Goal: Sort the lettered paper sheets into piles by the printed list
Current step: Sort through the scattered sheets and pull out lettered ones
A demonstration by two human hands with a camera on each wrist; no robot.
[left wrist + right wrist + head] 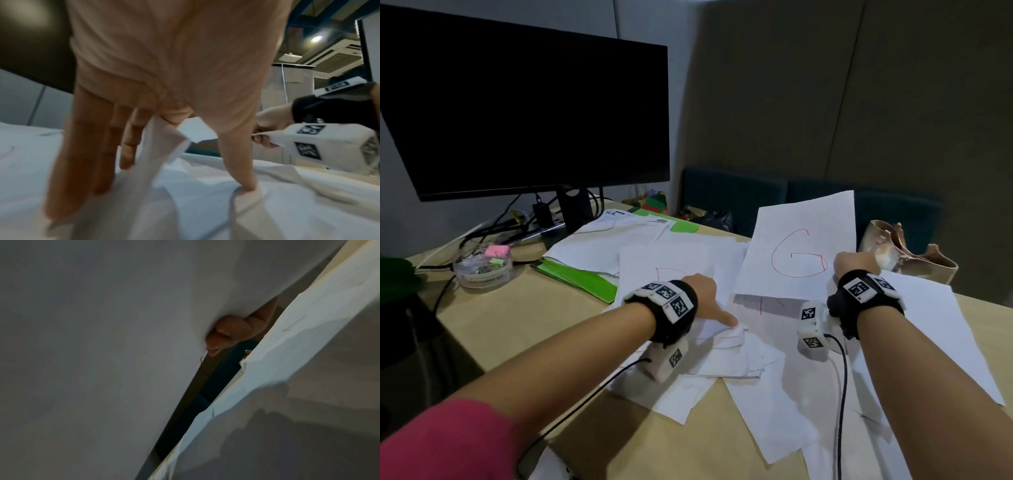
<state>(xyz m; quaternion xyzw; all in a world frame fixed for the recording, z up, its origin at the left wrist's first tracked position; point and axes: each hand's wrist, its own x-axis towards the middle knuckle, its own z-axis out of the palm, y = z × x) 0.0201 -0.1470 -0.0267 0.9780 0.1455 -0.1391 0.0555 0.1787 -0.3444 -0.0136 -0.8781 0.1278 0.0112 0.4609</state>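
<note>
Holding a white sheet with a red G up off the surface, the right hand pinches the sheet's right edge; in the right wrist view a thumb curls over that edge and presses into the paper. The sheet stands tilted, its lower edge just above the papers beneath, where part of another red letter shows in its shadow.

The left hand lies on the loose pile of sheets toward the middle of the surface. In the left wrist view its fingers are straight and spread, tips pressing down on the paper, and a raised fold of one sheet passes between the fingers and the thumb; whether it is pinched there cannot be told. Under this hand lies a sheet with a faint red letter, partly hidden by the wrist.

More white sheets spread toward the near right edge. Toward the far left corner stands a dark monitor, with cables, printed papers and green folders at its foot, and a clear dish of clips beside them. A beige bag sits at the far right edge.
</note>
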